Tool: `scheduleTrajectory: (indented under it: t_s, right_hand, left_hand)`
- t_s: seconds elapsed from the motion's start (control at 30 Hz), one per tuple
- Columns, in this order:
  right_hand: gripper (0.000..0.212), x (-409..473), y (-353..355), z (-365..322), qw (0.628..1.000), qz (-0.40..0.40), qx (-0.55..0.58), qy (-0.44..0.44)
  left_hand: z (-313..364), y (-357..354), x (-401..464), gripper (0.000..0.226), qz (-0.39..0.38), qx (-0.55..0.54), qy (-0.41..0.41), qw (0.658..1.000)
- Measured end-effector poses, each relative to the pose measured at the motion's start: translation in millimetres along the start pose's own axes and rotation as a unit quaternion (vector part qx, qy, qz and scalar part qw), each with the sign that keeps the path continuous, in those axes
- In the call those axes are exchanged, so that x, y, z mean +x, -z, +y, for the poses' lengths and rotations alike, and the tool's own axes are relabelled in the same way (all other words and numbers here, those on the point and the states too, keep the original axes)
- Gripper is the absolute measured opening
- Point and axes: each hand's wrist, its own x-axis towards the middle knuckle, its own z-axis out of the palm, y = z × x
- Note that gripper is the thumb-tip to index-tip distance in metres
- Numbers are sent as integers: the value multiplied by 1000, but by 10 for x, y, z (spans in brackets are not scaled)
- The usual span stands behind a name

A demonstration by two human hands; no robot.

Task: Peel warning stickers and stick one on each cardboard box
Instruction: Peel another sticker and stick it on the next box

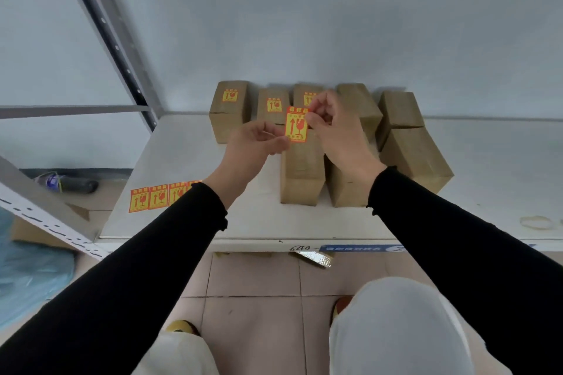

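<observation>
Above the near cardboard boxes [302, 170] we pinch one warning sticker [296, 124], left hand [259, 143] on its lower left edge, right hand [330, 122] on its right edge. Risk: sticker curls, sticks to fingers, or lands crooked.

a white shelf [189, 216] carries eight cardboard boxes [301, 173], five in a back row by the wall and three nearer. a strip of orange warning stickers [158, 196] lies flat at its left front.
</observation>
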Motion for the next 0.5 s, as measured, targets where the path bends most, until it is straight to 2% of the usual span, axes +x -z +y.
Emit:
scheduleTrajectory:
  t_s: [0.13, 0.27, 0.37, 0.5]
  right_hand:
    - [13, 93, 401, 179, 999, 34, 9, -2]
    - [8, 337, 751, 404, 998, 50, -34, -3]
    - [3, 606, 982, 567, 996, 67, -64, -7]
    - [2, 1103, 1212, 846, 992, 68, -105, 3]
  left_hand:
    - [137, -423, 214, 6, -19, 3, 14, 1000]
    - [247, -830, 545, 13, -12, 15, 23, 1000]
    - [340, -1111, 857, 9, -22, 8, 34, 999]
    - [481, -1466, 1279, 19, 3, 33, 39, 999]
